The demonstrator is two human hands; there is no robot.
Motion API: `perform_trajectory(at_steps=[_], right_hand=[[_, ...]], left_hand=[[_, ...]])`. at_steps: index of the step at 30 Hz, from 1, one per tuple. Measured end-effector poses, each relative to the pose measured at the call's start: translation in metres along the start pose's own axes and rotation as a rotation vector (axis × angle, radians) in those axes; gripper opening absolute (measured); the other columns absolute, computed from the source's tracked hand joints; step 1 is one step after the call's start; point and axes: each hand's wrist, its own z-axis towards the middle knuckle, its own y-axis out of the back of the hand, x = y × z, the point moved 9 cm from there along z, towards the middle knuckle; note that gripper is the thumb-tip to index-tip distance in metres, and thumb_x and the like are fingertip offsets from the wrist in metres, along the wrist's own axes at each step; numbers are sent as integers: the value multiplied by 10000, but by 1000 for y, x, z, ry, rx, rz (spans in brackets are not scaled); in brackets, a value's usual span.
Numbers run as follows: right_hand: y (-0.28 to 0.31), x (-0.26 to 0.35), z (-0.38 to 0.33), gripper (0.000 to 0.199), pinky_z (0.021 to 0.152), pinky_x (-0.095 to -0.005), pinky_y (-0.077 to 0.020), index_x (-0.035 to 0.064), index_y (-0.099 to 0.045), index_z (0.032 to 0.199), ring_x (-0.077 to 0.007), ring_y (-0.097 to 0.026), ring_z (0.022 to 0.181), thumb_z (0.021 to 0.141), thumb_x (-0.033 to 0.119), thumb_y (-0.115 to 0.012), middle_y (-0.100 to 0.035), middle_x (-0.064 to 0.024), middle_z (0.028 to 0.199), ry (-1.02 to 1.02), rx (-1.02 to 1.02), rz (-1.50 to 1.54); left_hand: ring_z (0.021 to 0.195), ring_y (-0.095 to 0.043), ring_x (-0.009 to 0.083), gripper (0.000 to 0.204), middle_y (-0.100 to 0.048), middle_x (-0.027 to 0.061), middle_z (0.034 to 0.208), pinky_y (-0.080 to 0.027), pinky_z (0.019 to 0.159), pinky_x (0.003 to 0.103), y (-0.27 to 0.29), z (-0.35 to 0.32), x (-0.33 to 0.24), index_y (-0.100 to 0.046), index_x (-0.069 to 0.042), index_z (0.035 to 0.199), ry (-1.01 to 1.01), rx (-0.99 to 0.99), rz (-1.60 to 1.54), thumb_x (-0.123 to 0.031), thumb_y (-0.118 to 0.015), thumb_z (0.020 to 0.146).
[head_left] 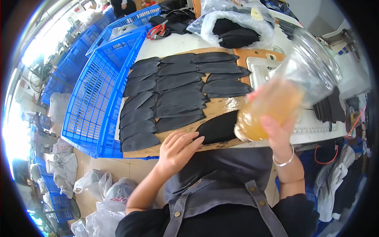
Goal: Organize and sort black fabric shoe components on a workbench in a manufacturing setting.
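Note:
My right hand (pixel 278 134) is wrapped round a large clear bottle (pixel 316 67) holding amber liquid. It is tipped over, its narrow whitish end low at the left, by a black leaf-shaped piece (pixel 219 128) on the brown board (pixel 225 106); the bottle is blurred and hides that piece's right end. My left hand (pixel 177 152) lies at the board's near edge, fingers stretched out, their tips touching the left end of the same piece. Beyond it, several similar black pieces (pixel 179 100) lie overlapping in three columns.
Blue plastic crates (pixel 92 98) stand along the left side. Red-handled scissors (pixel 158 31) and a plastic bag (pixel 205 29) of black pieces are at the back. A white tray (pixel 256 67) and stacked dark strips (pixel 331 106) sit to the right. Plastic bags (pixel 114 193) cover floor at lower left.

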Motion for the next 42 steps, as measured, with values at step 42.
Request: perform_trajectory(at_steps=[42], right_hand=[[-76,21,-15,685,777,-311,-494,7,-386,1203,-178,-577,924,647,121,-769,-529,-99,1059,391,144,-272]], left_hand=[[694,-627,241,228,-645,68,806,-528,681,338,0,-23,5,-616,-44,822,17,-303,-27,16,-649,604]])
